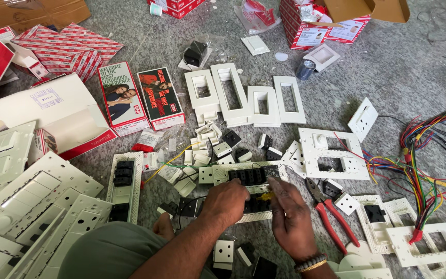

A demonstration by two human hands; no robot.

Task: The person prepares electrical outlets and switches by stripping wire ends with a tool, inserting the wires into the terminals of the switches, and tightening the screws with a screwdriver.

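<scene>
Grey speckled stone floor point(398, 67) carries everything in the head view. At its middle lies a long white plastic switch plate point(243, 178), a perforated frame with a row of black modules set into it. The left hand point(226, 200) rests on the plate's near edge, fingers curled shut over the black modules beneath them. The right hand point(291, 217), just beside it, pinches a small yellow-handled tool point(267, 196) against the plate; its tip is hidden, so the tool's kind cannot be told. A beaded bracelet point(311, 263) circles the right wrist.

Just right of the hands lie pliers with two red handles point(336, 219), jaws toward the plate. Above the plate stand four smooth white rectangular cover frames point(243, 95) with open windows, touching side by side. Small square white and black switch modules point(223, 144) scatter between frames and plate, too many to count surely. Two printed cartons point(140, 98) lie upper left, next to a white open box point(58, 108). Ribbed white panels point(21, 191) are stacked at the left. A tangle of red, green, yellow and blue wires point(419, 165) spreads at the right edge
</scene>
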